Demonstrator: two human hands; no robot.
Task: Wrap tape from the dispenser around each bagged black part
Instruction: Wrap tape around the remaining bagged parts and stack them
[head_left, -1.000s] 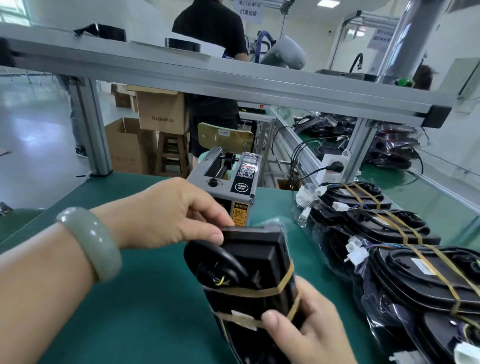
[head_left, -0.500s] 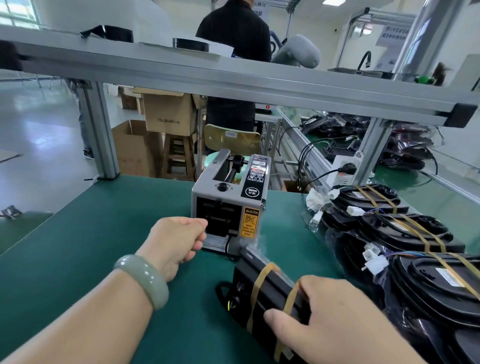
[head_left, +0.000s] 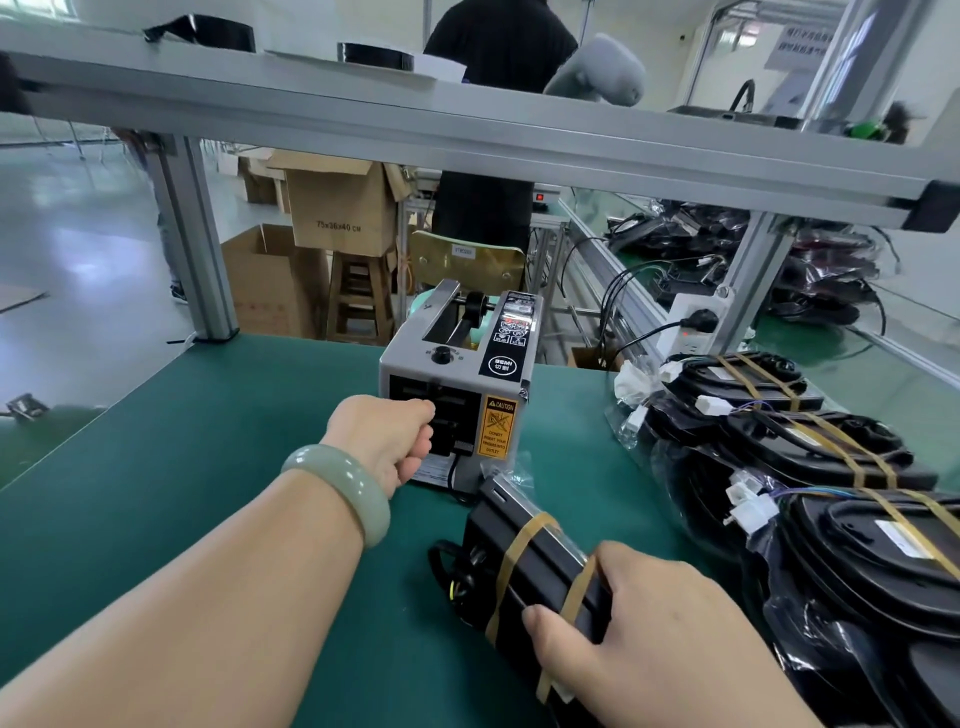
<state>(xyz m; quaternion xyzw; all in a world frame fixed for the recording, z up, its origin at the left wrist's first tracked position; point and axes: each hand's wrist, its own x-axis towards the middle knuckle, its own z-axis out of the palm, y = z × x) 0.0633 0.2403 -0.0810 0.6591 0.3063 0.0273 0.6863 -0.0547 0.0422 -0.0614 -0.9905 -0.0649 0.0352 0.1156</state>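
Two bands (head_left: 521, 540) circling bagged part (head_left: 545, 569); right grip (head_left: 654, 623) clutching near end, long axis aiming far at dispenser (head_left: 457, 374); left grip (head_left: 387, 436) curling at outlet, contents unseen

Left hand (head_left: 387, 439) now at dispenser (head_left: 457, 395) outlet

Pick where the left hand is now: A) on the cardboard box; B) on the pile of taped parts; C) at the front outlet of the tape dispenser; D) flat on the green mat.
C: the left hand is at the outlet of the tape dispenser; the right hand grips the bagged part.
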